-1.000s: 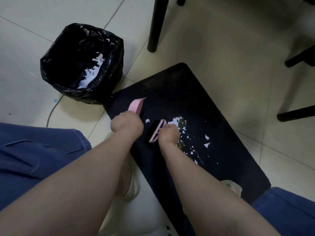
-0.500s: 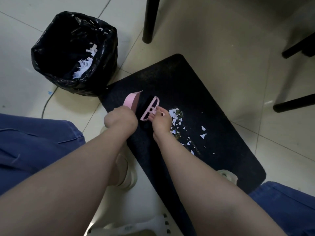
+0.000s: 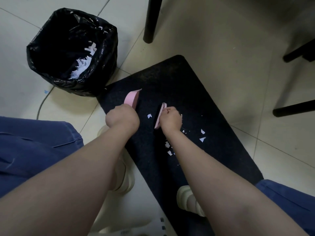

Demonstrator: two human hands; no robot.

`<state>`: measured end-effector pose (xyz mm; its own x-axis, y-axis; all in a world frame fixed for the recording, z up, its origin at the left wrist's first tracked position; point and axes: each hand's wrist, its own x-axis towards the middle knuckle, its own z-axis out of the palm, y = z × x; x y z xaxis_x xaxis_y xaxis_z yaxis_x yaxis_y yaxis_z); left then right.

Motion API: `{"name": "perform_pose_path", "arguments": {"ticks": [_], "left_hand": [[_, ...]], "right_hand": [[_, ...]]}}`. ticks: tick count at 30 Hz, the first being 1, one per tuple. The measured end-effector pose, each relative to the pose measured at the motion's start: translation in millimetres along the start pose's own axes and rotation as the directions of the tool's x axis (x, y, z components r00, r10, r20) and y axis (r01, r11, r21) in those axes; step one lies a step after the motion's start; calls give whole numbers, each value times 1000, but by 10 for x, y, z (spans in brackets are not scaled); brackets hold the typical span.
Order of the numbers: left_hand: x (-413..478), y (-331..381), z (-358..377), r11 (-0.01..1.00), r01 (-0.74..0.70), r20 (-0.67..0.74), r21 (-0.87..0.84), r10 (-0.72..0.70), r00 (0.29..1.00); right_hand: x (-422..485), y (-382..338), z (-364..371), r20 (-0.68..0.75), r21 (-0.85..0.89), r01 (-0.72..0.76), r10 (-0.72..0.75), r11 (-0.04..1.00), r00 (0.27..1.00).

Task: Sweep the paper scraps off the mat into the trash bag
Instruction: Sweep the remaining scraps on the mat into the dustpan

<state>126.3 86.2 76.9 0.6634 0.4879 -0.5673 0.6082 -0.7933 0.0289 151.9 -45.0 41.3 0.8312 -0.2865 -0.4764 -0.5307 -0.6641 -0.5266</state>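
A black mat lies on the tiled floor with white paper scraps scattered near its middle. My left hand grips a pink dustpan resting on the mat's left part. To its right, my right hand holds a small pink brush with dark bristles, set down on the mat among the scraps. One scrap lies between dustpan and brush. A black trash bag stands open at the mat's far-left corner, shredded paper inside.
Black furniture legs stand beyond the mat and at the right edge. My blue-trousered knees flank the arms, and white shoes rest at the mat's near end. A cable runs on the floor by the bag.
The brush swung up beside the dustpan half a second ago, then moved back right and turned edge-on over the scraps. The left hand and dustpan stayed put. The camera view shifted slightly.
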Motion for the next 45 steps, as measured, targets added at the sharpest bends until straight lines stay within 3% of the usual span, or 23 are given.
{"name": "perform_pose_path", "arguments": {"ticks": [6, 10, 13, 15, 17, 19, 20, 22, 25, 26, 28, 31, 35, 38, 42, 45], "left_hand": [[20, -47, -15, 1000, 18, 33, -16, -17, 999], [23, -28, -61, 999, 14, 47, -34, -13, 999], [27, -28, -80, 999, 7, 22, -47, -6, 1000], [38, -32, -84, 998, 5, 11, -58, -4, 1000], [56, -35, -79, 997, 2, 4, -71, -2, 1000], [70, -36, -71, 997, 2, -3, -76, -3, 1000], [74, -31, -73, 997, 1, -9, -77, -2, 1000], [83, -30, -72, 997, -4, -21, -77, 2, 1000], [113, -23, -66, 998, -9, -36, -64, 7, 999], [118, -18, -69, 998, -7, -39, -63, 5, 999], [123, -1, -81, 998, -4, -45, -64, 1, 999], [84, 65, -108, 999, -45, -85, -19, 43, 995], [34, 153, -127, 995, -103, -136, 11, 104, 985], [10, 158, -109, 993, -94, -97, -64, 88, 991], [38, 142, 34, 978, -30, 5, -206, 32, 999], [77, 176, 159, 955, 15, 47, -296, -1, 999]], "right_hand": [[21, 106, -13, 243, 374, -244, 159, 895, 957], [81, 154, -149, 395, 367, -237, 80, 899, 915], [97, 189, -120, 414, 231, -145, 38, 962, 909], [70, 168, -109, 371, 36, 29, -40, 999, 928], [67, 134, -77, 217, -89, 210, -187, 974, 958], [66, 61, -46, 11, -16, 266, -266, 964, 964], [102, 13, -19, -40, 55, 255, -253, 965, 967], [197, -78, 48, 19, 127, 211, -215, 969, 976], [314, -120, 97, 201, -11, 122, -117, 993, 973], [334, -104, 75, 173, -117, 103, -81, 988, 982], [335, -62, -19, -28, -231, 56, -64, 971, 998], [320, -12, -207, -172, -163, 77, -106, 984, 979], [466, 28, -186, -23, 92, 92, -90, 992, 996], [528, 99, -127, 112, 37, 31, -35, 999, 993], [460, 271, -305, -91, -249, -35, 12, 968, 996], [445, 415, -478, -216, -101, -49, 26, 994, 976]]}}
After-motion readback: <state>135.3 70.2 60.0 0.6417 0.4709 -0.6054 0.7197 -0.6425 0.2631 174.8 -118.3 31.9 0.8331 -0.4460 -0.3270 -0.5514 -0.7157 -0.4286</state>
